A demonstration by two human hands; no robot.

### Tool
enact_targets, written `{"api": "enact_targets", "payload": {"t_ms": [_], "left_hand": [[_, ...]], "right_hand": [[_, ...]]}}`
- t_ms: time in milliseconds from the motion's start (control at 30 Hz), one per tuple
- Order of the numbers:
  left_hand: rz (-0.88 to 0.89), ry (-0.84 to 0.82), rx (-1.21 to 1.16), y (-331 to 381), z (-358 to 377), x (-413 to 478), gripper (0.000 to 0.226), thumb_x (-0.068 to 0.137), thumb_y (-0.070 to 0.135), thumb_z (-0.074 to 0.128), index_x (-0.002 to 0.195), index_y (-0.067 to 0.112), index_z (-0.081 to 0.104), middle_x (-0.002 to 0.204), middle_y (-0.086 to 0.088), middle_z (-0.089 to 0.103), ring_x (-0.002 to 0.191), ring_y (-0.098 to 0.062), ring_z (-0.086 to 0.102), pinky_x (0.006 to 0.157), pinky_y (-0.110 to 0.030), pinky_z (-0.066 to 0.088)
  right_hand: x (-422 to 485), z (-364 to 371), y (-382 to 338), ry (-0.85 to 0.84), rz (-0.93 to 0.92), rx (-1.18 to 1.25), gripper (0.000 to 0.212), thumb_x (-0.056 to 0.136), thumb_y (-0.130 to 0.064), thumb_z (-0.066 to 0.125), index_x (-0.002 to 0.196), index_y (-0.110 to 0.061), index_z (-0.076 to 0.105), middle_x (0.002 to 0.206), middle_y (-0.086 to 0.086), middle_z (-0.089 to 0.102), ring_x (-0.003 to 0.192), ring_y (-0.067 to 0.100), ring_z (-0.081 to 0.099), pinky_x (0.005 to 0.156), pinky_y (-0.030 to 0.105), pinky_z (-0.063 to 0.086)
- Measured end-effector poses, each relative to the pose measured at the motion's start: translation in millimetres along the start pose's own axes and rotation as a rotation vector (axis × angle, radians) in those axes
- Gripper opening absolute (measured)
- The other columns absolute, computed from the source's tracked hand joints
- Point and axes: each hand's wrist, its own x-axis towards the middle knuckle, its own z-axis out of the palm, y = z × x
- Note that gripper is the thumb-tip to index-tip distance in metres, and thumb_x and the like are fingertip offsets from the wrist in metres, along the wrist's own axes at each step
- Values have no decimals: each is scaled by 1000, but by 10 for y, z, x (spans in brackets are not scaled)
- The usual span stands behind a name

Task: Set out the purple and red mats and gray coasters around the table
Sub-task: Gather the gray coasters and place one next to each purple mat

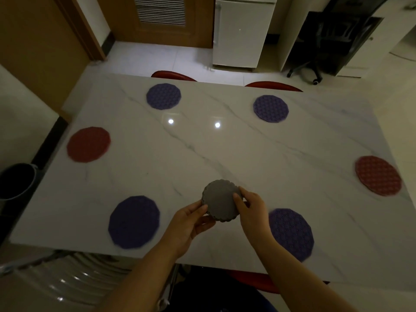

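**A:** Where are the gray coasters now, and who holds them?

**B:** The gray coasters [221, 200] are held over the near middle of the table [225, 152]. I cannot tell if they touch it. The left hand [191, 224] grips their left edge, with fingers curled under and thumb on top. The right hand [249, 208] pinches their right edge. The rim looks thick, so I judge it is a stack and not one piece.

**A:** What could go wrong from here?

**B:** I think the danger is in taking one off. If two stick together, one place may get two coasters and another none. If the left hand loosens while the right one pulls, the stack may slip and scatter on the glossy top. It could also push the near left purple mat [134, 221] or the near right purple mat [292, 233], which lie just beside the hands.

**A:** And around them?

**B:** The other mats are all on the table:
- The left red mat [88, 144] lies at the left end.
- The right red mat [378, 175] lies at the right end.
- The far left purple mat [163, 96] and the far right purple mat [270, 108] lie along the far side.

The far places are well apart from the person, so a long reach may be needed. Two red chairs [173, 75] stand behind the far edge. A black bucket [18, 181] stands on the floor at the left and could hinder walking round that side.
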Motion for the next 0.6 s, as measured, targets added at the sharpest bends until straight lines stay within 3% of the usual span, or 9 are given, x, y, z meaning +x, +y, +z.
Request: {"api": "enact_targets", "payload": {"t_ms": [233,367,467,600], "left_hand": [[64,71,-63,88,-334,-292,22,90,12,57,108,17,68,106,-8,74,93,-27,72,71,-28,58],[122,135,-106,184,-639,-520,23,92,9,53,109,13,67,105,-8,74,90,-26,72,69,-28,58],[171,177,-132,238,-853,-706,23,92,10,51,109,13,66,105,-10,74,92,-25,72,70,-29,59],[202,232,-162,246,-1067,-903,24,92,9,51,110,10,66,104,-11,74,89,-25,72,72,-32,60]], "right_hand": [[-180,195,-228,-142,-85,5,36,95,-25,51,129,-15,55,116,1,61,96,12,58,90,33,51],[-328,423,-440,-231,-125,60,36,94,-24,52,130,-18,54,117,-3,61,99,13,61,84,22,49],[-436,622,-594,-290,-142,103,33,93,-22,54,126,-22,57,107,-12,62,88,6,65,66,5,48],[-571,849,-730,-322,-175,126,23,88,-18,62,110,-23,65,94,-19,64,84,3,65,66,10,53]]}}
